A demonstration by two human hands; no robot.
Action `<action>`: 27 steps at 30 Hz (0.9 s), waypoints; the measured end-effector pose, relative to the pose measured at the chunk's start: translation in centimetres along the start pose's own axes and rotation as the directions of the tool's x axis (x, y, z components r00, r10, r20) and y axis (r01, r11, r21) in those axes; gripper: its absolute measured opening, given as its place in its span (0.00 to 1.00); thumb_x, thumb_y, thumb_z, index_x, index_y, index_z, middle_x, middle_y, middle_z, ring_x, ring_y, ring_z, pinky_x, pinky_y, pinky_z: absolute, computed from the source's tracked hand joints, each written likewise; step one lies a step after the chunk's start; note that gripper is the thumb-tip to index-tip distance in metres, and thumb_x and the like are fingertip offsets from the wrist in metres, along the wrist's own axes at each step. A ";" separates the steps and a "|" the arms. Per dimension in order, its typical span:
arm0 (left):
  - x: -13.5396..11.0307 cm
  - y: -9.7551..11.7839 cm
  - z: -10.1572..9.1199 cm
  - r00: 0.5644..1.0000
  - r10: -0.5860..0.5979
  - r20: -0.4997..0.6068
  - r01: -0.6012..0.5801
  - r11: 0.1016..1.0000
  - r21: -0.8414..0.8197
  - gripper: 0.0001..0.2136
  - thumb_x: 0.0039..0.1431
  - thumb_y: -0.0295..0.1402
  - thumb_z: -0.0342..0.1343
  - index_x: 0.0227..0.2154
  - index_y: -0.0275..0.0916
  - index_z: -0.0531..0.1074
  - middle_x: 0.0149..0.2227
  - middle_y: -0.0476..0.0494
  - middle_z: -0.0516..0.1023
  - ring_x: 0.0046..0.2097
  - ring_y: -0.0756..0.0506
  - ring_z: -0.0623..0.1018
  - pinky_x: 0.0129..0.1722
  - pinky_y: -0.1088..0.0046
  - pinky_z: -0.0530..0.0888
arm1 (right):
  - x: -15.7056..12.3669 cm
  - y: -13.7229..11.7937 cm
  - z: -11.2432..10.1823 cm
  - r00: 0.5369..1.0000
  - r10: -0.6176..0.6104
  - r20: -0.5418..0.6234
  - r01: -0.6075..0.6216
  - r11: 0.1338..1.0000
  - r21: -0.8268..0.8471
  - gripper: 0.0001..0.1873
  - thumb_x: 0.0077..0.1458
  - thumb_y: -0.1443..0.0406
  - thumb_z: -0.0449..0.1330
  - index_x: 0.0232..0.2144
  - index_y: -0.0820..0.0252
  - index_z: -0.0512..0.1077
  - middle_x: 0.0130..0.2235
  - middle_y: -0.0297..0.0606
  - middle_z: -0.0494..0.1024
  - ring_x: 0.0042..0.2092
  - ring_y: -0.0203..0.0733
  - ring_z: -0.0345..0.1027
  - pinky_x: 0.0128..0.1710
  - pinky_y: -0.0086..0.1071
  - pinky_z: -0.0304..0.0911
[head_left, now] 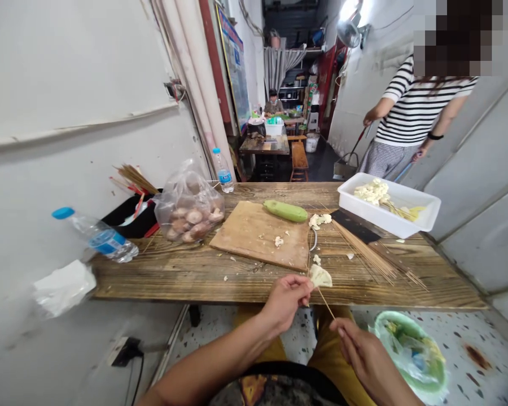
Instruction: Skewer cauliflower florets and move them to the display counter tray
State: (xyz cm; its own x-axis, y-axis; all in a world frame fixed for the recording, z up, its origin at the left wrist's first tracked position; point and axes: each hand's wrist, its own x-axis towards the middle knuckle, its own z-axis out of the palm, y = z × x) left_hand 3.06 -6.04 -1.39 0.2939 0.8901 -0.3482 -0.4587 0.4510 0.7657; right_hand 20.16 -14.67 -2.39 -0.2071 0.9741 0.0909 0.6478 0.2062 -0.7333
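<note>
At the fingertips of the left hand [285, 301], over the near edge of the wooden table [173, 282], sits a cauliflower piece [320, 276], pinched between thumb and fingers at its left side and fanning out to the right of them. Below and to the right of that pinch, the right hand [358, 347] grasps the lower end of a thin skewer [327, 303] between thumb and curled fingers. The skewer slants up and leftward from this grip to the lower edge of the cauliflower piece — whether its tip is inside, I cannot tell. So the cauliflower piece lies ahead and to the left of the right hand's grip, at the far end of the skewer.

Just beyond the left hand is the chopping board [245, 237], with small crumbs on it and a green squash [285, 211] at its far right corner. More cauliflower florets [320, 220] lie straight ahead of the grip, beside the board's right edge. Ahead and to the right of both hands, a sheaf of skewers [364, 251] lies alongside a dark blade [355, 225]; farther out that way stands a white tray [429, 208] holding cauliflower and skewers. Well off to the left of the grip is a clear bag of mushrooms [190, 217] — and, low to the right of the right hand, a green bin [438, 389] on the floor
</note>
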 end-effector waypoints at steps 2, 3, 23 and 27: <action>-0.4 -0.8 0.4 0.999 -0.024 0.030 0.022 0.997 0.080 0.19 0.29 0.39 0.73 0.23 0.32 0.75 0.18 0.48 0.73 0.19 0.56 0.66 0.21 0.78 0.60 | 0.5 -0.3 0.3 1.000 0.023 0.020 -0.024 0.999 0.026 0.18 0.64 0.58 0.40 0.34 0.56 0.67 0.18 0.29 0.68 0.19 0.36 0.62 0.20 0.26 0.61; -0.5 -1.2 0.6 0.998 -0.035 0.043 0.030 0.994 0.104 0.19 0.30 0.40 0.72 0.23 0.32 0.75 0.18 0.49 0.72 0.18 0.56 0.65 0.21 0.78 0.60 | 0.7 -0.4 0.5 1.000 0.030 -0.005 -0.029 0.999 0.037 0.18 0.64 0.57 0.41 0.34 0.56 0.67 0.19 0.30 0.68 0.20 0.36 0.62 0.21 0.27 0.61; 0.6 -2.6 4.2 0.989 -0.034 0.146 -0.019 0.939 0.343 0.20 0.37 0.47 0.68 0.23 0.34 0.73 0.23 0.47 0.73 0.20 0.55 0.64 0.20 0.76 0.60 | 1.3 1.5 -0.2 0.944 0.096 -0.317 -0.066 0.993 0.102 0.16 0.62 0.58 0.48 0.36 0.57 0.74 0.32 0.38 0.79 0.30 0.38 0.73 0.31 0.26 0.67; -1.2 -2.2 4.0 0.988 -0.111 0.109 0.065 0.930 0.363 0.21 0.36 0.49 0.67 0.19 0.35 0.70 0.19 0.48 0.71 0.17 0.55 0.64 0.18 0.76 0.59 | -0.5 0.8 0.4 0.943 0.015 -0.332 0.008 0.998 0.069 0.15 0.62 0.60 0.48 0.35 0.56 0.74 0.31 0.38 0.80 0.29 0.36 0.74 0.29 0.23 0.69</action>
State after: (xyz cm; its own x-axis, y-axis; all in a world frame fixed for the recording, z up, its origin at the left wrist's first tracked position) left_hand 7.11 -8.30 -0.46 0.4326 0.8221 -0.3703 -0.1033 0.4531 0.8854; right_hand 20.47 -15.01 -3.30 0.0582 0.9526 0.2986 0.5943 0.2073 -0.7771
